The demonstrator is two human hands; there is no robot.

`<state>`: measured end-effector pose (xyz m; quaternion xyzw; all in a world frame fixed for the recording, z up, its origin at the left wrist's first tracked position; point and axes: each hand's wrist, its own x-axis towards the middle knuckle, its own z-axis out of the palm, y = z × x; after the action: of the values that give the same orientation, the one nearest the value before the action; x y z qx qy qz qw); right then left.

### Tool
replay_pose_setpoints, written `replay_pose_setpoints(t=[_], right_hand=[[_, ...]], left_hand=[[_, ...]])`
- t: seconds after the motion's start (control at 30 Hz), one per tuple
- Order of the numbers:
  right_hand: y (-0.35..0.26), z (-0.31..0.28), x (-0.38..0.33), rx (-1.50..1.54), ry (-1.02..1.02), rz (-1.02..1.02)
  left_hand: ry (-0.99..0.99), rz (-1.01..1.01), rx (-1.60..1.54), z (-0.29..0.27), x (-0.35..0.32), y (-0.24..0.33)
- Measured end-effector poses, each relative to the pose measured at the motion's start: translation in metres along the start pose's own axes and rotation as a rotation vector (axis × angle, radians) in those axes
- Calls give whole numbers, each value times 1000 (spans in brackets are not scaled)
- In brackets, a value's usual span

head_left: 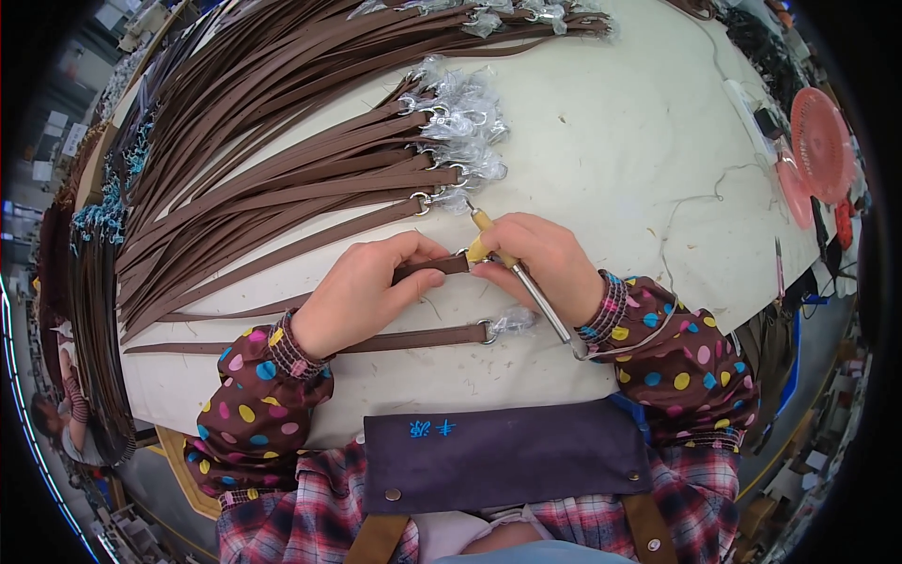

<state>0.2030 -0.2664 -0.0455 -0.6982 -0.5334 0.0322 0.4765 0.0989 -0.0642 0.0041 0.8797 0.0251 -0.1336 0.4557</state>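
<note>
My left hand (376, 282) is closed on a brown strap (432, 270), pinching it near its end between thumb and fingers. My right hand (545, 258) is closed around a pen-shaped corded tool (537, 299) with a yellow section and a metal shaft. The tool slants, its thin tip pointing up and away from me. The right fingertips meet the strap's end, where a bit of metal hardware shows; the fingers partly hide it. Nearer to me, another brown strap (423, 336) lies on the table, with a metal ring and clear plastic wrap at its right end.
Beyond my hands, several brown straps (310, 188) lie fanned out, their plastic-wrapped metal ends (465, 122) bunched together. A larger pile of straps (282, 56) is farther back on the pale table (601, 122). A thin cord (672, 221) crosses at right, near pink plastic baskets (823, 146).
</note>
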Motion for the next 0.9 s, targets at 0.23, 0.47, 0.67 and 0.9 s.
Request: replay_pose_setpoints(t=[0.23, 0.47, 0.67, 0.9], right_hand=[[0, -1, 1, 8, 31, -22], [-4, -4, 2, -12, 18, -26], [-2, -4, 3, -22, 27, -44], [0, -5, 4, -7, 32, -33]], left_hand=[[-90, -191, -342, -4, 8, 6], [-77, -154, -356, 0, 9, -1], [-54, -168, -373, 0, 10, -1], [-71, -120, -412, 3, 11, -7]])
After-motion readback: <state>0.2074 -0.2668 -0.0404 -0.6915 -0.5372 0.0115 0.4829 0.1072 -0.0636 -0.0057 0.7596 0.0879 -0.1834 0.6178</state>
